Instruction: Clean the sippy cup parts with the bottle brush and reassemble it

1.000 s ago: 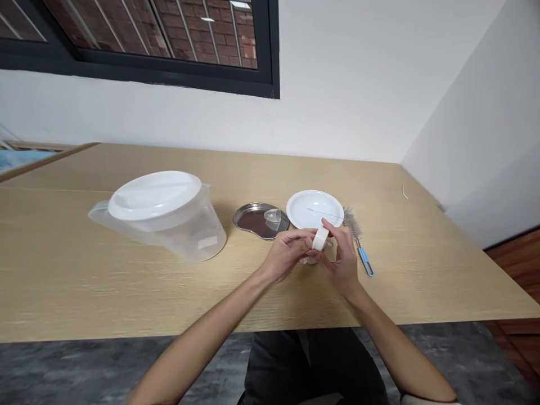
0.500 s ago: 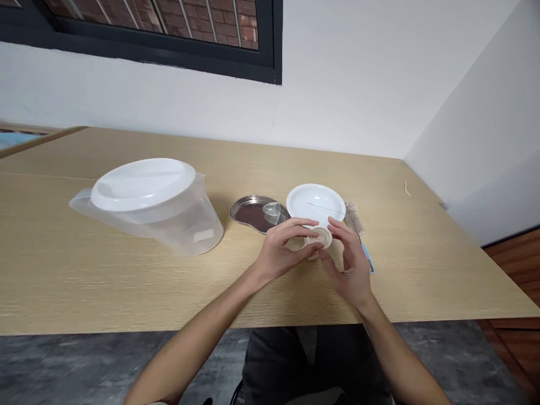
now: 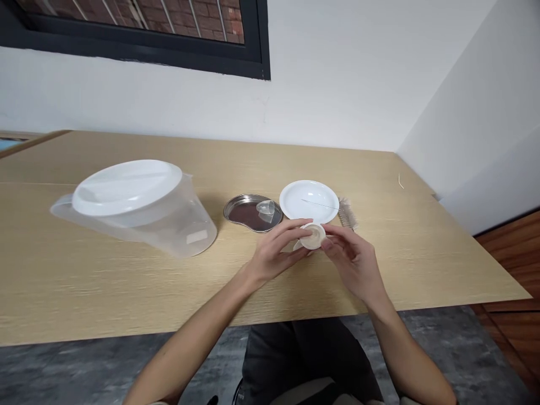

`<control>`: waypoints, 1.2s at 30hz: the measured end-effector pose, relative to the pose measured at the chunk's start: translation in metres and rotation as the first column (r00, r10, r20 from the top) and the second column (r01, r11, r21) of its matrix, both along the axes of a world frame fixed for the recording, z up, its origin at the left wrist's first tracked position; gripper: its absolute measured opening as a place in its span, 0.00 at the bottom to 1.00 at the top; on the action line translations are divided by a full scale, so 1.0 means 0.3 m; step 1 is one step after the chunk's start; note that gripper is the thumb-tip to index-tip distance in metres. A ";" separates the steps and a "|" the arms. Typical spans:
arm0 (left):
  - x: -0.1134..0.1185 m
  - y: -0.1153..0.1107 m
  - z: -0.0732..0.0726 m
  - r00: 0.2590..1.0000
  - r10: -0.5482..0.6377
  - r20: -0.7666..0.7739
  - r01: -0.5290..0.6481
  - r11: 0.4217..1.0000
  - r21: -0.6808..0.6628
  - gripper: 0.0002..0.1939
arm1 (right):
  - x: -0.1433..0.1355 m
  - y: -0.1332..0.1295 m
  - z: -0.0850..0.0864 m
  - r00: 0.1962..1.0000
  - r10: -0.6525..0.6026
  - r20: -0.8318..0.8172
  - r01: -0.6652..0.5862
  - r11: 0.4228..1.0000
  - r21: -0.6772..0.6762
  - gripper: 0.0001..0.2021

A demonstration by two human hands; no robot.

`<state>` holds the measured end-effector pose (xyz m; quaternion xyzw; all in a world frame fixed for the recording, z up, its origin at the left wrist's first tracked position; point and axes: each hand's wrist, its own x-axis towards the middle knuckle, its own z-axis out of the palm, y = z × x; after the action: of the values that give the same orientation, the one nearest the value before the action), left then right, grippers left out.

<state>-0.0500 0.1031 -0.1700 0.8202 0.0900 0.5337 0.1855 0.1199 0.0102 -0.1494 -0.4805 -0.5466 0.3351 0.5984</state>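
Observation:
Between my two hands, just in front of a white dish [image 3: 295, 208], is a small round whitish plastic cup [image 3: 313, 237], its round mouth facing up toward me. My left hand [image 3: 275, 248] is closed around its left side, with fingertips over the rim. A clear piece juts out at the cup's lower left; whether it belongs to the cup I cannot tell. The thumb and fingers of my right hand [image 3: 351, 254] pinch the cup's right edge. Beyond my left hand lies a kidney-shaped metal tray [image 3: 241, 217] holding a clear plastic cup [image 3: 265, 208] on its side.
A large translucent pitcher [image 3: 177, 230] with a white lid [image 3: 126, 185] stands on the left. A thin wire [image 3: 316, 203] crosses the dish toward a bristle brush [image 3: 346, 214], whose handle my right hand hides. A small white strip [image 3: 400, 181] lies at the far right.
The view has shifted slightly. My right hand has turned and closed in on the cup's edge, and my left fingers have moved farther round its side. The brush's blue handle is now covered.

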 end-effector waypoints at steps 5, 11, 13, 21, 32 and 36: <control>0.003 -0.008 -0.008 0.999 -0.026 0.030 0.027 1.000 -0.010 0.29 | -0.019 0.004 0.026 0.997 -0.074 -0.024 0.073 0.997 -0.024 0.09; 0.002 -0.018 0.002 0.999 -0.009 0.053 0.005 0.998 0.065 0.29 | -0.046 0.006 0.005 0.977 -0.188 0.097 0.178 0.979 0.101 0.05; 0.000 -0.017 0.002 0.997 0.004 0.071 -0.010 0.997 0.080 0.29 | -0.047 0.004 -0.002 0.959 -0.231 0.164 0.203 0.964 0.171 0.05; 0.003 -0.014 -0.001 0.997 -0.029 0.073 0.025 0.998 0.056 0.26 | -0.042 0.002 0.037 1.000 -0.016 0.012 0.017 1.000 -0.017 0.15; 0.022 -0.018 -0.017 0.995 -0.069 0.069 0.070 0.997 -0.013 0.25 | -0.044 -0.002 0.042 0.999 -0.014 -0.042 0.011 0.997 -0.076 0.20; 0.022 -0.020 -0.022 0.999 -0.024 0.041 0.023 1.000 0.021 0.24 | -0.040 0.004 0.037 0.996 -0.014 -0.088 0.006 0.995 -0.095 0.21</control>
<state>-0.0434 0.0972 -0.1768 0.8120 0.0710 0.5490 0.1851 0.1078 0.0113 -0.1382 -0.4959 -0.5005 0.3787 0.6002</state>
